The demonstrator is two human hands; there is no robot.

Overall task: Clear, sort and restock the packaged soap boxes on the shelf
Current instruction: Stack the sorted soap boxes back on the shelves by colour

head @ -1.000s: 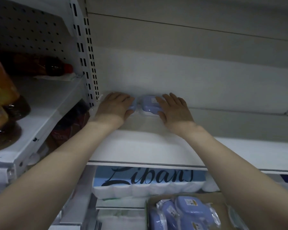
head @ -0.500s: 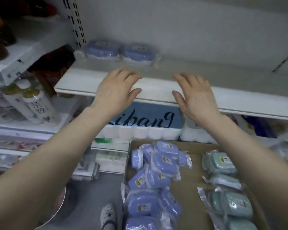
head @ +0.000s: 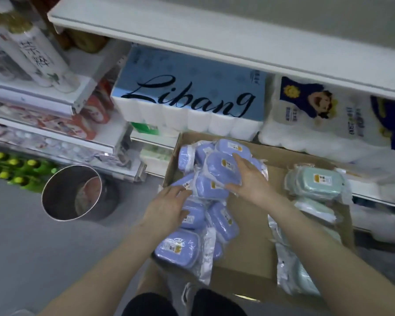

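An open cardboard box (head: 249,236) stands below the shelves. Its left half holds a pile of several blue soap boxes (head: 178,247) in clear wrap, and pale green soap boxes (head: 317,181) lie along its right side. My left hand (head: 167,208) reaches into the blue pile, its straight fingers touching one blue pack (head: 212,190). My right hand (head: 249,179) lies over another blue pack (head: 221,167), fingers on top and thumb spread along its near edge. The white shelf board (head: 192,30) runs across the top; its upper surface is out of sight.
Under the white board sit a blue "Libang" tissue pack (head: 192,92) and a white tissue pack (head: 324,119). White bottles (head: 39,53) stand on the left shelves, green bottles (head: 14,169) lower down. A metal bin (head: 73,192) stands on the grey floor left of the box.
Both hands left the two blue packs on the upper shelf, drew back over its edge and dropped into the cardboard box. My view tilted down from the shelf to the box.
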